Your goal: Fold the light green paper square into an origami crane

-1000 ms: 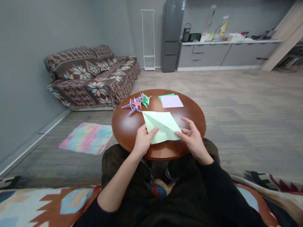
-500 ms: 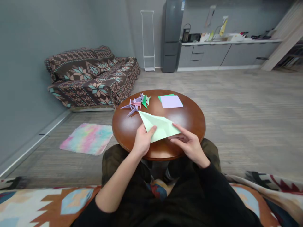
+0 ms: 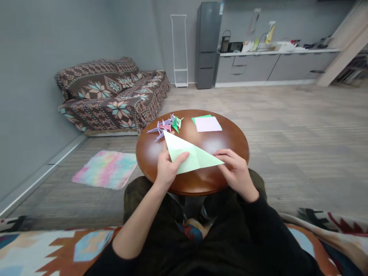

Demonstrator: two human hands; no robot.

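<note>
— Nearest first: holding how?
— Pinching the light green paper (image 3: 195, 157) in the left hand (image 3: 169, 166), with thumb on top and fingers underneath. With the right hand (image 3: 237, 168), bent-fingered at the sharp right tip; cannot tell whether closed on it.
— Held where?
— Over the near part of the round surface (image 3: 230, 140), folded into a triangle.
— Handling how?
— Probably very light, thin, fairly crisp, easily creased by accident. Best taken gently near a corner or edge.
— And counting?
— One triangle in hand. Farther back, on the left, at least four folded paper figures (image 3: 165, 128), in lilac, pink, dark green and pale green; too overlapped for an exact count. Right of those, one lilac sheet (image 3: 208, 124) on top of green paper (image 3: 193, 120); impossible to count beneath.
— Farthest?
— One sofa (image 3: 115, 92), then one fridge (image 3: 205, 46).
</note>
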